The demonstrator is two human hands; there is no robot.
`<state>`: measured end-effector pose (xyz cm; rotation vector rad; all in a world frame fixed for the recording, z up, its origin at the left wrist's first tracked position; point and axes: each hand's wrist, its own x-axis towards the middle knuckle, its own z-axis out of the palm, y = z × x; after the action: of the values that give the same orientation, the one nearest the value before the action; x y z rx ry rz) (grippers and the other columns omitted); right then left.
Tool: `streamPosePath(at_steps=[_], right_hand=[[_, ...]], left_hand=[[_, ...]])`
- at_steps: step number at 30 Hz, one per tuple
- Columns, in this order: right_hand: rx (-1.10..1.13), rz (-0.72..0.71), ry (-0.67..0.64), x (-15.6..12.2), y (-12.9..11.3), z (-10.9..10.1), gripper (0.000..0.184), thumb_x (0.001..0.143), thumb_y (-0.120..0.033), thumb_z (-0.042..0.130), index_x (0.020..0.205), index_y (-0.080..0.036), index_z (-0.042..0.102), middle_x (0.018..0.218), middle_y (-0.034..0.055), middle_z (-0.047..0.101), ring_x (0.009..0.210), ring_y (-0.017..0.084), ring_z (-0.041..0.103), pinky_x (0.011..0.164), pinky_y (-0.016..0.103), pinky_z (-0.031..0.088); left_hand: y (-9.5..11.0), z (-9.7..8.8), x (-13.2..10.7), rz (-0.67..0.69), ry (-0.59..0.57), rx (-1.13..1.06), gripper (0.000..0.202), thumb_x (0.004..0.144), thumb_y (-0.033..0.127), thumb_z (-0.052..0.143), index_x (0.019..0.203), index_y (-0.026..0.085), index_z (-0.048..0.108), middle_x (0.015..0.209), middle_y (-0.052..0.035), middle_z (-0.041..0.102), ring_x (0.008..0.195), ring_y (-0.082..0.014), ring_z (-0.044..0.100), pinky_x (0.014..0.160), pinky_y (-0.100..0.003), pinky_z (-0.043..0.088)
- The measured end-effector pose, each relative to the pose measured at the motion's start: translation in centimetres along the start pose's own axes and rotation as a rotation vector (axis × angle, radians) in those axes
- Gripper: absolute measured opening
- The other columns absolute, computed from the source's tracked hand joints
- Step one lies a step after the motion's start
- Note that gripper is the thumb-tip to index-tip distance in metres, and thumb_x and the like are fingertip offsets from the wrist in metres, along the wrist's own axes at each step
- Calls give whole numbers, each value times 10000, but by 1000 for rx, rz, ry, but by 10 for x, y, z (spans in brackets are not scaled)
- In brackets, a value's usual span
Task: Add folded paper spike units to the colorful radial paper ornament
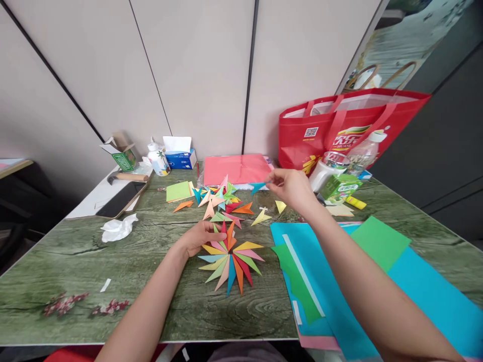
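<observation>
A round star of folded paper points (231, 271) in many colours lies on the table near its front. My left hand (199, 236) pinches its upper left edge, thumb over the points there. Raised beyond it to the right, my right hand (289, 186) holds a blue folded paper piece (258, 187) between thumb and fingertips. Below and left of that hand is a loose pile of coloured folded pieces (217, 198). An orange piece (244, 208) and a pale yellow piece (261, 217) lie apart at its right.
Blue paper sheets (426, 291) and green paper (383, 244) lie under my right forearm. A red bag (302, 136), bottle (364, 153) and green box (339, 188) stand at the back right. Left are a phone (121, 199), hammer (128, 176), crumpled tissue (119, 228) and tissue box (181, 158).
</observation>
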<state>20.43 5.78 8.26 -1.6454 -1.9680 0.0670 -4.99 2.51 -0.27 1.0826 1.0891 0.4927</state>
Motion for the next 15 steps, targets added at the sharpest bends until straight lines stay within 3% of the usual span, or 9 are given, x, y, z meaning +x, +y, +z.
streamPosePath(at_steps=[3,6,12,15], right_hand=[[2,-34,-229,-19,3,-1,110,667,-122,587,711,-196,656,623,-8,648,596,132,591,543,203,365],[-15,-41,-358,-35,1,11,142,670,-95,572,732,-196,650,636,1,644,600,140,587,541,209,363],[316,-110,-271,-55,-4,58,111,744,-155,533,820,-172,612,815,50,624,735,155,580,611,235,437],[506,-104,-282,-64,-3,80,186,744,-166,556,927,-176,586,844,46,625,763,155,582,617,243,459]], left_hand=[[-1,1,0,16,-8,32,336,539,325,771,781,111,675,634,-53,683,466,-112,590,434,-193,436],[-1,3,0,49,-5,64,341,521,307,781,776,104,678,618,-50,677,457,-101,573,436,-188,423],[-1,4,-3,29,-19,79,317,447,265,807,684,100,677,570,-28,653,478,-113,572,462,-203,427],[-1,4,-4,28,-15,99,283,462,277,799,639,103,662,547,-18,639,458,-99,551,436,-189,400]])
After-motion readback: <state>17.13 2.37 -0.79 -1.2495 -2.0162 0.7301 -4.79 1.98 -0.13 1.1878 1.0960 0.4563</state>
